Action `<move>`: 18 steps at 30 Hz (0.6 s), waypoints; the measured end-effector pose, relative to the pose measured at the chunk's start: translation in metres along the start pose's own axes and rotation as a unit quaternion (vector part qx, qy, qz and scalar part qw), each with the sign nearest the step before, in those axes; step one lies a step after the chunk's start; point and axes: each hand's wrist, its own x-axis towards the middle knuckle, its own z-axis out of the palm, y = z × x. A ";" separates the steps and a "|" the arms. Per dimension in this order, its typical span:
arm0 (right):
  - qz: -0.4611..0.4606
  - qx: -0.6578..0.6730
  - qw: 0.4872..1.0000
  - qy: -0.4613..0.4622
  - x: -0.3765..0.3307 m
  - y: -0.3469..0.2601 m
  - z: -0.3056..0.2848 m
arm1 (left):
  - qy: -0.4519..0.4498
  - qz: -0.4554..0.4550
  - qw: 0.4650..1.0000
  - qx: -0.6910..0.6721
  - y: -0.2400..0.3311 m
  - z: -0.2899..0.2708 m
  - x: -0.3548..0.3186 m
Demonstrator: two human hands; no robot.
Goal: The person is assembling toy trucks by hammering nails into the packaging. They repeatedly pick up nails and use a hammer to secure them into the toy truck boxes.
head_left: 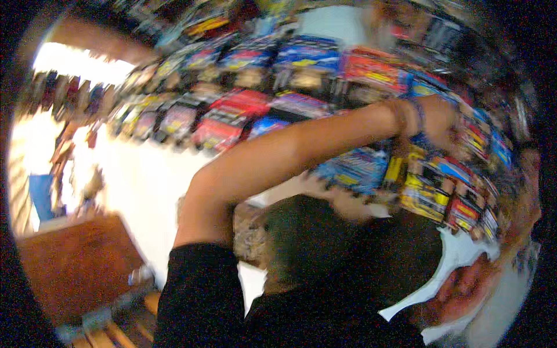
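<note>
My left arm [261,156], in a short black sleeve, reaches up and across to the right. Dark bands circle its wrist. My left hand [438,120] is among rows of colourful packages, beside a blue and yellow one [429,87]. Motion smears its fingers, so I cannot tell whether it grips anything. Below the arm are a blue package [355,168] and a yellow and black one [426,188]. I do not make out my right hand. A large dark shape [348,255] fills the lower middle.
More packages, such as a red one [232,116] and an orange one [374,68], stand in tiers toward the back. A brown wooden panel [81,267] is at the lower left. Bright light comes from an opening [81,62] at the upper left.
</note>
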 end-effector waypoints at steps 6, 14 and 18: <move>0.056 0.405 0.836 -0.367 -0.024 -0.016 0.075 | -0.100 -0.257 0.942 -0.190 0.056 -0.077 -0.249; 0.064 0.109 0.928 -0.350 -0.041 -0.013 0.104 | -0.149 -0.743 0.651 -0.035 0.082 0.036 -0.572; 0.072 0.111 0.948 -0.289 -0.044 -0.011 0.113 | 0.116 -0.667 0.734 0.051 0.043 0.162 -0.639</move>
